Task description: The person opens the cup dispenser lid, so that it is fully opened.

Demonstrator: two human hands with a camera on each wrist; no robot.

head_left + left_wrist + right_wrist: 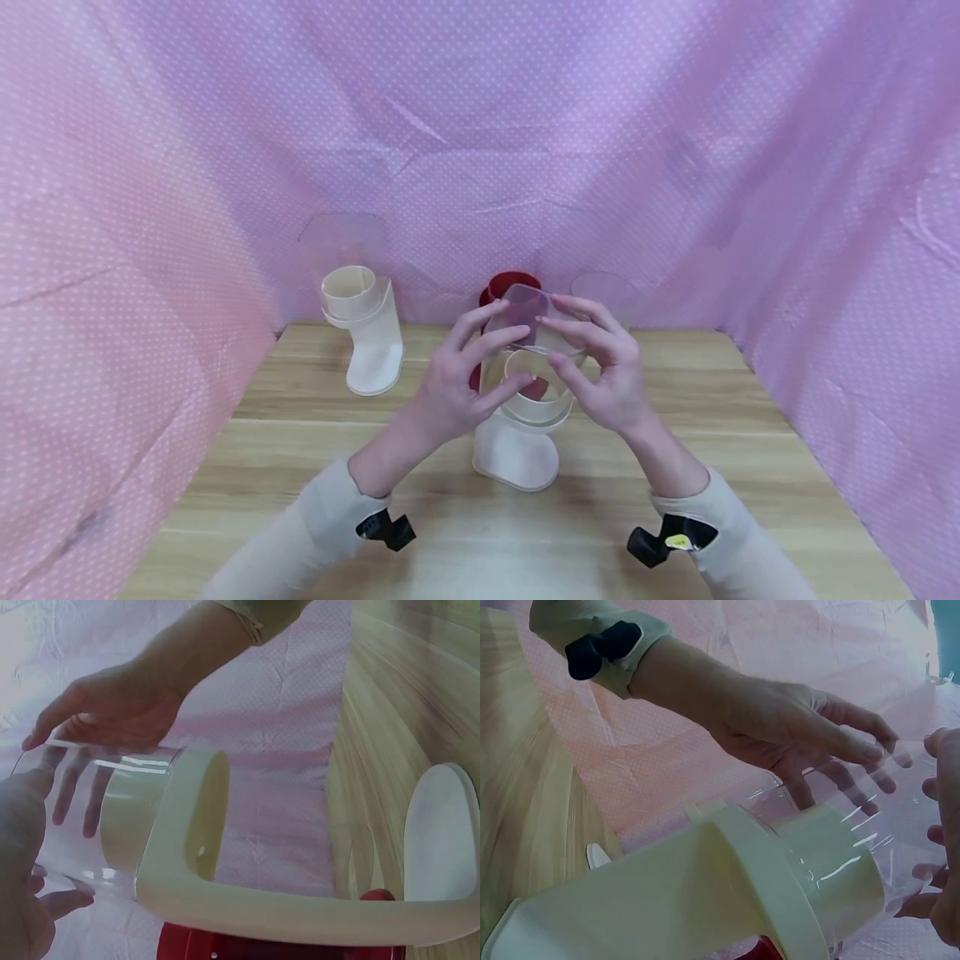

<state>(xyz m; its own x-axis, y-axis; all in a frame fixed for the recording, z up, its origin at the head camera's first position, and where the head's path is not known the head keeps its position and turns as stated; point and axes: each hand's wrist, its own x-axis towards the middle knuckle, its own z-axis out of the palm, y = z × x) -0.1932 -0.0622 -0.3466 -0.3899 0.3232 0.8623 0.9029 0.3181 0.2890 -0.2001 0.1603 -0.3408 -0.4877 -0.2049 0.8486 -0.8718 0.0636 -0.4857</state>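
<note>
Both hands hold a clear plastic canister point(82, 817) at the front cream stand point(517, 454). My left hand point(465, 375) grips its left side and my right hand point(611, 362) its right side, with fingers spread and bent around the walls. In the wrist views, the canister surrounds the stand's raised inner ring point(840, 862), and its lower edge is at the wider collar point(769, 881). The canister appears upright in the head view, though its clear walls make its outline hard to follow.
Behind the front stand is a red stand point(513, 282), partly hidden. Another cream stand point(375, 358) stands at the back left, with a clear shape point(341, 237) above it. A rounded clear piece point(603, 287) shows behind my right hand. Pink dotted cloth point(480, 167) surrounds the wooden table point(300, 467).
</note>
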